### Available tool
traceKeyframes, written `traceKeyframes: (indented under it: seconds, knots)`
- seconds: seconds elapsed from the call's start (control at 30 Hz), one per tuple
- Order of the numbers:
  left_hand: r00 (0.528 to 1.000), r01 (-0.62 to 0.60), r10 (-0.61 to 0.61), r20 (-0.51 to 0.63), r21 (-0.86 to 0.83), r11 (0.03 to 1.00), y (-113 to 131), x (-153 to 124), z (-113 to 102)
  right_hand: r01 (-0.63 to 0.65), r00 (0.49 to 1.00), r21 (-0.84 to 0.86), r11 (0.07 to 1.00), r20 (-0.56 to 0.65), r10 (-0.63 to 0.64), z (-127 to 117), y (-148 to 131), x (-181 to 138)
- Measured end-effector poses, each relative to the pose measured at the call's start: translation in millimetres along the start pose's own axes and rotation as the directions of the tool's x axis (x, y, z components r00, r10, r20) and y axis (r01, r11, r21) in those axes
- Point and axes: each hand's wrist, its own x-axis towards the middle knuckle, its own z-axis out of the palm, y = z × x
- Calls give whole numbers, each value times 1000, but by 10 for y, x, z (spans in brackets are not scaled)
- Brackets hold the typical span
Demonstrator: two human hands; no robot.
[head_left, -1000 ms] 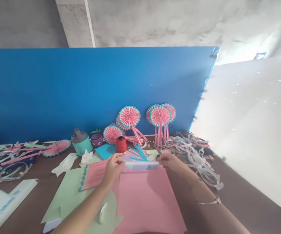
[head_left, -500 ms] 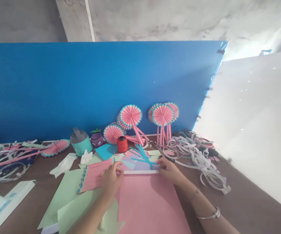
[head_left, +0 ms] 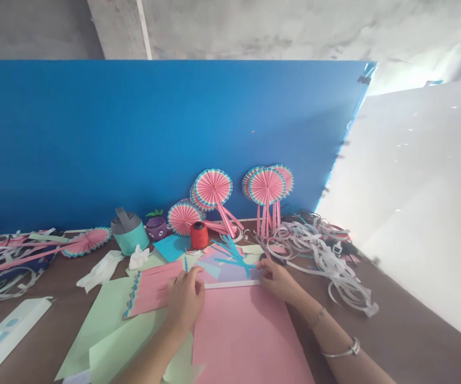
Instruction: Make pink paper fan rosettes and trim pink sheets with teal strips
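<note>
A large pink sheet of paper (head_left: 246,333) lies in front of me, with a narrow white strip (head_left: 232,285) running along its far edge. My left hand (head_left: 186,296) grips the left end of that edge, thumb and fingers bent together. At the right end, my right hand (head_left: 276,277) pinches the same edge between thumb and fingertips. Thin blue paper strips (head_left: 234,256) lie just beyond, on lilac paper (head_left: 224,269). Left of my left hand rests a pleated pink paper piece (head_left: 152,288) with blue edging, partly covered by the hand.
Pale green sheets (head_left: 98,325) spread at left. Round pleated fans (head_left: 267,186) lean on the blue partition (head_left: 134,133). A red thread spool (head_left: 199,236), teal container (head_left: 130,234) and purple cup (head_left: 156,226) stand behind. Tangled white strips (head_left: 326,256) heap at right.
My left hand has shifted slightly, its fingers lying lower over the paper's edge. The right hand keeps its pinch at the right end. The view has tilted slightly.
</note>
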Motion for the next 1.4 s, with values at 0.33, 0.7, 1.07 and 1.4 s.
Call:
traceKeyframes:
  seconds: [0.33, 0.7, 1.07, 1.4]
  knots:
    - [997, 15, -15, 71, 8, 1000, 9, -9, -1, -6, 1000, -24, 1000, 6, 6, 17, 32, 19]
    - [995, 40, -44, 91, 41, 998, 41, -6, -17, -11, 1000, -55, 998, -5, 11, 21, 4, 12]
    - [993, 45, -50, 110, 47, 998, 27, -8, -9, -26, 1000, -102, 994, -13, 25, 18, -55, -14]
    - [988, 61, -66, 139, 45, 997, 37, -14, -24, -18, 1000, -102, 995, -13, 16, 25, -46, -19]
